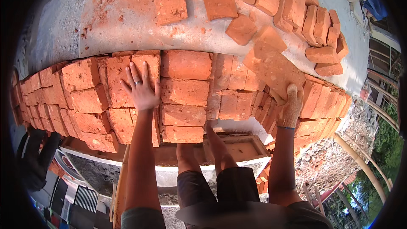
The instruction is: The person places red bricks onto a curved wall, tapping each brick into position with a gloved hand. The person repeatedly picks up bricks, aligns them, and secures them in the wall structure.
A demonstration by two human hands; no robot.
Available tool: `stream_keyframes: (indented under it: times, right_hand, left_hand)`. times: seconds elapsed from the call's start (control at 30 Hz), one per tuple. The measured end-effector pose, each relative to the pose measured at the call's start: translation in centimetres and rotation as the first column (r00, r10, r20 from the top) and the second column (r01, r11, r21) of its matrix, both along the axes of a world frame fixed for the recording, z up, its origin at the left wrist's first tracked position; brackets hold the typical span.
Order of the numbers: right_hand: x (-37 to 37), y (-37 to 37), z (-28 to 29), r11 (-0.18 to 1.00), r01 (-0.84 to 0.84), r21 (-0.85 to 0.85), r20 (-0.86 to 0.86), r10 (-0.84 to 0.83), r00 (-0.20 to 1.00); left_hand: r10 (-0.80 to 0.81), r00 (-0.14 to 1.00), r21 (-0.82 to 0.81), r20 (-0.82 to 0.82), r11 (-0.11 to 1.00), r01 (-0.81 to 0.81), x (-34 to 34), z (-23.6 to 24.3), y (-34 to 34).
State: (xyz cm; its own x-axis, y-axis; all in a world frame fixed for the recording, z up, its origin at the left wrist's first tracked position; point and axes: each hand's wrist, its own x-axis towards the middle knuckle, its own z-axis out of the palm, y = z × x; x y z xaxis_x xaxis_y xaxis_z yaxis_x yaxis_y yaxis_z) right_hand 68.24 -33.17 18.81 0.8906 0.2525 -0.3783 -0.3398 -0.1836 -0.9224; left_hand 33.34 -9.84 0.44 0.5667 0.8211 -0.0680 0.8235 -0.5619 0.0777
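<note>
My left hand (143, 89), bare with a ring on one finger, lies flat with spread fingers on top of a stack of orange-red bricks (185, 64). My right hand (290, 108) wears a dusty tan glove. Its thumb and fingers are closed on the near end of a flat brick (277, 74), tilted above the right part of the stack. Beyond that brick, another brick face (269, 40) partly shows; whether it is also held I cannot tell. The right fingertips are partly hidden by the held brick.
Loose bricks (171, 6) lie on a dusty grey slab (127, 34) beyond the stack. A row of leaning bricks (294, 8) stands at the far right. My legs are below, beside a shallow wooden tray (241, 147). Bamboo poles (360, 163) and rubble are at the right.
</note>
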Motion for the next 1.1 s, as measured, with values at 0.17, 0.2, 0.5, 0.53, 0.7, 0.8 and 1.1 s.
stream_keyframes:
  times: [0.17,0.2,0.5,0.53,0.7,0.8,1.1]
  right_hand:
    - [-1.2,-12.1,-12.9,0.93,0.035,-0.365,-0.119,-0.084,0.989]
    - [-1.2,-12.2,-15.8,0.904,0.088,-0.418,-0.044,-0.117,0.992]
    - [3.2,-6.8,-27.4,0.976,-0.049,0.213,-0.515,0.154,0.843]
    - [3.4,-6.3,-28.1,0.986,-0.009,0.169,-0.609,0.112,0.785]
    - [2.9,-5.5,-28.9,0.962,-0.156,0.222,-0.445,0.242,0.862]
    - [1.5,-4.8,-28.8,0.643,-0.354,-0.679,-0.105,0.392,0.914]
    - [-0.1,-0.7,-22.6,0.957,-0.049,-0.286,-0.22,-0.016,0.975]
  left_hand:
    - [-0.035,0.999,0.091,0.0,0.995,0.035,-0.3,-1.9,0.5]
    - [-0.034,0.999,0.102,-0.018,0.994,0.036,-0.4,-2.1,0.6]
    - [-0.063,0.998,0.163,0.003,0.985,0.061,-0.5,-2.6,0.9]
    - [-0.063,0.998,0.15,0.0,0.987,0.063,-0.6,-2.6,0.9]
    - [-0.048,0.999,0.133,0.0,0.99,0.048,-0.6,-2.5,0.8]
    - [-0.024,1.0,0.102,-0.008,0.994,0.024,-0.2,-1.9,0.6]
    - [0.033,0.996,-0.02,-0.078,0.999,-0.035,0.4,-0.3,0.4]
